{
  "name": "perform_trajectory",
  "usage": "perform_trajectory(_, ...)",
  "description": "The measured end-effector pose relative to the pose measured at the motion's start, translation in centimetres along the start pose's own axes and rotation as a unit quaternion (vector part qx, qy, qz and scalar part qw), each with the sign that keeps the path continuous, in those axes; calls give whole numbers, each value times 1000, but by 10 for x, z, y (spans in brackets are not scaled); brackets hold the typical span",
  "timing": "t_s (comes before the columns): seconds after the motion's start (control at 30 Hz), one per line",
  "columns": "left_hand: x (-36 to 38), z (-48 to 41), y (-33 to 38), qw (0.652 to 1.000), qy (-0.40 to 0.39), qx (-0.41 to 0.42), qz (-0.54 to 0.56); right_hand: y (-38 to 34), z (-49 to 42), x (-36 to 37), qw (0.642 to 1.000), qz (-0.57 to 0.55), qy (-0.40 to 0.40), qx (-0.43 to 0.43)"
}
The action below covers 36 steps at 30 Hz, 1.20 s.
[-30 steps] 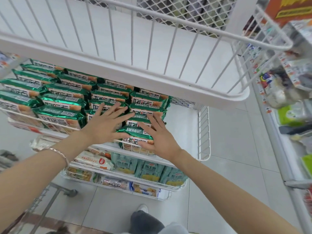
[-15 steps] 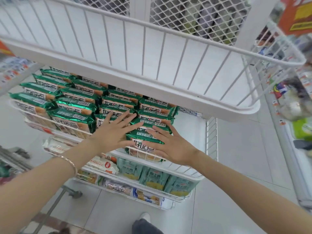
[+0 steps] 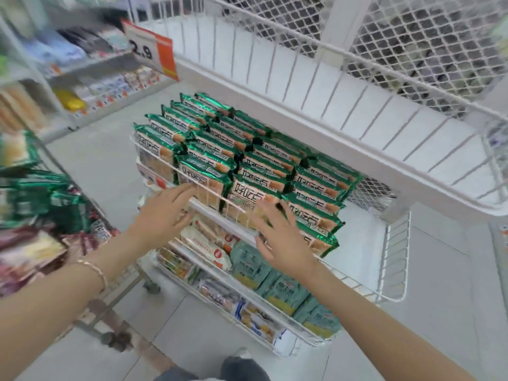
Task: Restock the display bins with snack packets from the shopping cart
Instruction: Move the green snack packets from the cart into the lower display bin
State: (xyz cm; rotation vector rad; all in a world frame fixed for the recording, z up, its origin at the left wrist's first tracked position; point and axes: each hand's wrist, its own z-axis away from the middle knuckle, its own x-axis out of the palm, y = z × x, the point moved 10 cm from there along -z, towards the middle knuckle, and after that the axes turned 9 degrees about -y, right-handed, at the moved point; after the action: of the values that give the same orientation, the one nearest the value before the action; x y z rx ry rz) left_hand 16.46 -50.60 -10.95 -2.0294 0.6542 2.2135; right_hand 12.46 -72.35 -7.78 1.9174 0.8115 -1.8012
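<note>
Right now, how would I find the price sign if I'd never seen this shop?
Start at the big white wire bin across the top. Follow its rim to the left end. The orange and white card hanging there is the only thing showing a black 2.9.

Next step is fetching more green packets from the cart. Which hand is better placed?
Left. The cart packets lie at the left edge, nearer the left hand, which is open and holds nothing. The right hand, also open, is on the far side, by the bin.
</note>
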Motion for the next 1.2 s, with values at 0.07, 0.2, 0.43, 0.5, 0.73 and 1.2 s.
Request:
perform_trajectory(0.07,5,34,-53,997,-16,-71,8,-35,-36,14,999,-19,-36,-9)
perform_trajectory(0.2,-1,116,-132,982,-20,-184,36,-105,-98,49,997,-6,-66,-43)
perform_trajectory(0.43,-11,291,-270,919,-13,-387,77,-271,-183,125,976,-31,-153,-151)
perform_trajectory(0.5,-15,324,-290,902,1,-420,100,-304,-198,144,969,-34,-176,-168)
perform_trajectory(0.73,-8,386,-355,834,53,-515,192,-372,-258,191,947,2,-236,-220)
perform_trajectory(1.2,-14,438,-462,699,112,-666,236,-501,-547,221,860,-451,-238,-3)
